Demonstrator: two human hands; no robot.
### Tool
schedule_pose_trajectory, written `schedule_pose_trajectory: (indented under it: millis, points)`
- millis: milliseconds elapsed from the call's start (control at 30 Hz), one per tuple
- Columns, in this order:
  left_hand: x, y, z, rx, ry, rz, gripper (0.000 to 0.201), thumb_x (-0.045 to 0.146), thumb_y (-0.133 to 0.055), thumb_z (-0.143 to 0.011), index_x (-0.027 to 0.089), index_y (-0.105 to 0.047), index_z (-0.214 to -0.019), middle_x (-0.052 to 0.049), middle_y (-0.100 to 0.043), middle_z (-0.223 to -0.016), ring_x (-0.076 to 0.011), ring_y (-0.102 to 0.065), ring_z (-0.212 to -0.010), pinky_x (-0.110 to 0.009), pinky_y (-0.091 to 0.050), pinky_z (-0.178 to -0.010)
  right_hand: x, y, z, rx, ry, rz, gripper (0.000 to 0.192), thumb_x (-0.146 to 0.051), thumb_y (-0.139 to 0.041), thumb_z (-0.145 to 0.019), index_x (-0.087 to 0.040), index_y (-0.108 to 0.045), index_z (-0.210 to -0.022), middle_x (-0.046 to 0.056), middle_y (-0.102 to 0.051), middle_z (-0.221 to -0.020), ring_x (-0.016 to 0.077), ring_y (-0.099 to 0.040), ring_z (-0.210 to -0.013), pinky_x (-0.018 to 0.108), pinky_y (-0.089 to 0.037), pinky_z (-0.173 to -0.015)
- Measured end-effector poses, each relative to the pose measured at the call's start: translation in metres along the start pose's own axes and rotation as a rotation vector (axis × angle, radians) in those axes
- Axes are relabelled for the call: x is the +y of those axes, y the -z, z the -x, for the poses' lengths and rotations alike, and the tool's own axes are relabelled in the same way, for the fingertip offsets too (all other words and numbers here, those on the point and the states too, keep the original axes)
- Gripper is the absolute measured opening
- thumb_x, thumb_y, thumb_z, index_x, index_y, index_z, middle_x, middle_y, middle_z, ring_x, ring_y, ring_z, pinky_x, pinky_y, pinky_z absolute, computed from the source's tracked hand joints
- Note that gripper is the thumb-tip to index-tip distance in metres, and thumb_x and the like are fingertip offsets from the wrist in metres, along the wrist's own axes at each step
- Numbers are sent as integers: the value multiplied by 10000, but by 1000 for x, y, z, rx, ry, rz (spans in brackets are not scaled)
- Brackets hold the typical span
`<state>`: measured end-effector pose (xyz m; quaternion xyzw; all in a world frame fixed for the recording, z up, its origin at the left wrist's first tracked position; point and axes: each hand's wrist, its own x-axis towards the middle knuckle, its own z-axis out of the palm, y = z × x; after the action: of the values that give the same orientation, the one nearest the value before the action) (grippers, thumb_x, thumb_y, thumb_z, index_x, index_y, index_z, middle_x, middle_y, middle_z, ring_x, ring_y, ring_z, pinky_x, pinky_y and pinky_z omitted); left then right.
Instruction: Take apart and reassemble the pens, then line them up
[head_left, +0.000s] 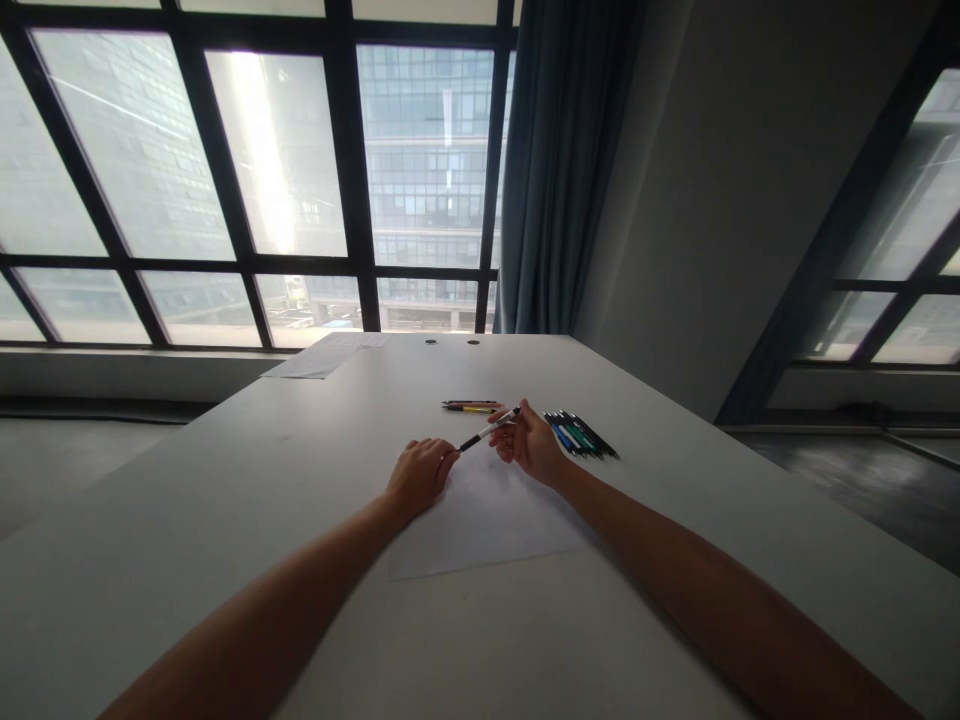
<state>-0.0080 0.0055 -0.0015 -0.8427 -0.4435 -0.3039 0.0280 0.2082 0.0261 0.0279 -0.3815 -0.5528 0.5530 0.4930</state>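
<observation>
Pen (491,428) between both hands, at the 12 o'clock end of the paper sheet (487,530).
Right hand (534,448) holds pen's 2 o'clock end; left hand (422,475) meets its 8 o'clock tip, grip unclear.

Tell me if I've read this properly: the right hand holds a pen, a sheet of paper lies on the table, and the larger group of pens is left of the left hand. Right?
Not quite: the head view shows the larger group of pens right of the right hand. That hand does hold a pen, and a sheet of paper lies on the table.
</observation>
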Motion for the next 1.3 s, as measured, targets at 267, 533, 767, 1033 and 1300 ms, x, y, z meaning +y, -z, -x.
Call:
schedule_pose_trajectory:
  millis: [267, 533, 767, 1033, 1300]
  points:
    - [0, 2, 1, 0, 2, -2, 268, 309, -394, -962, 184, -626, -908, -55, -697, -873, -180, -629, -807, -324, -430, -787, 6, 3, -1, 14, -4, -33, 695, -710, -206, -880, -143, -607, -887, 105, -658, -687, 152, -531, -485, 255, -411, -464]
    - [0, 1, 1, 11, 4, -13, 240, 310, -411, -956, 188, -613, -907, -53, -701, -902, -172, -628, -805, -325, -428, -794, -7, 18, 1, 212, 335, 628, 446, -598, -664, -727, -158, -686, -799, 68, -669, -761, 157, -568, -618, 269, -461, -590]
    - [-2, 0, 1, 54, 69, -8, 222, 330, -430, -948, 203, -611, -926, -38, -706, -927, -169, -636, -802, -325, -428, -790, -17, 30, 4, -116, 398, 1239, 78, -206, -668, -764, -194, -707, -832, 45, -684, -847, 166, -590, -723, 274, -433, -717]
    - [2, 2, 2, 11, 1, -65, 229, 281, -436, -924, 199, -646, -883, -47, -714, -881, -179, -632, -816, -332, -424, -799, -10, 115, -5, 689, 141, 1419, 181, -258, -549, -833, -174, -681, -924, 85, -667, -986, 193, -600, -872, 269, -412, -736]
    - [3, 2, 2, -20, 12, -120, 210, 252, -457, -898, 199, -654, -845, -47, -710, -848, -187, -628, -799, -328, -422, -771, 12, 184, 1, 820, -362, 1369, 222, -250, -609, -702, -205, -735, -879, 119, -697, -960, 289, -632, -942, 373, -442, -794]
